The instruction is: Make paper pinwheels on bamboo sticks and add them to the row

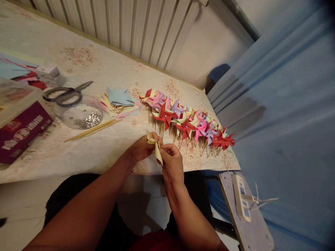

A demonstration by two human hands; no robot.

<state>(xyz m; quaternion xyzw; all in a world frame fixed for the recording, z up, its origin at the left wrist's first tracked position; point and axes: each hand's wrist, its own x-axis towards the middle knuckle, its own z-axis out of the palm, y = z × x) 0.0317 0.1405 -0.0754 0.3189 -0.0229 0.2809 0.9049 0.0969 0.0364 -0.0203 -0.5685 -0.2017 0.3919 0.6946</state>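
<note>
A: Where's the workpiece?
B: Pale yellow paper pinwheel (158, 155), clock centre. In both hands, over the table's near edge.
A: Hand states?
B: Left hand (142, 148), 9 o'clock side: fingers curled, pinching the paper. Right hand (173, 162), 4 o'clock side: thumb and fingers gripping it too. Exact contact at its middle hidden by fingers.
A: Around it?
B: 2 o'clock: cluster of pinwheels (165, 114) on sticks, standing in a slanted band. Red, pink, purple, cream blades. Between 10 and 11: loose pile of paper squares (120, 97), blue on top.
A: Further left?
B: Between 9 and 10: bundle of wooden sticks (91, 131) flat on the floral tablecloth (110, 151). 10: clear round tub with small silver pieces (92, 120). Dark-handled scissors (62, 98) at its far rim; can't tell if touching. 9: purple box (24, 134), white lettering.
A: Outer ring?
B: 4: white power strip (241, 198) on a small side surface, cables attached. Between 2 and 3: blue curtain (282, 115). Between 11 and 12: radiator (128, 29).
</note>
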